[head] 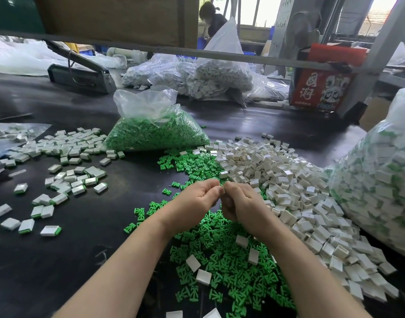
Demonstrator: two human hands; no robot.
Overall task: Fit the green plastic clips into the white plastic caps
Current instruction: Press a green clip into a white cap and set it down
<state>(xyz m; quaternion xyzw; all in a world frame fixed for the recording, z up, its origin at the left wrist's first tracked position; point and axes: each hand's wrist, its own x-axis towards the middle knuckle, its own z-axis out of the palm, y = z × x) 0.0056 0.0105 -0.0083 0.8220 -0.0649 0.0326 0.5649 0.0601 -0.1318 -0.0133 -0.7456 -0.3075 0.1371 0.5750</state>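
Both hands' [222, 196] grip above green clips [220, 249]

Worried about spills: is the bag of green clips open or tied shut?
Open. The bag of green clips has a loose, untied mouth standing up, and green clips lie scattered on the table beside it.

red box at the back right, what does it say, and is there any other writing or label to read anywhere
"国潮": large white characters on the front of the red box.
A row of small white marks beneath them: too small to read.
Bags, white caps and green clips: no text visible.
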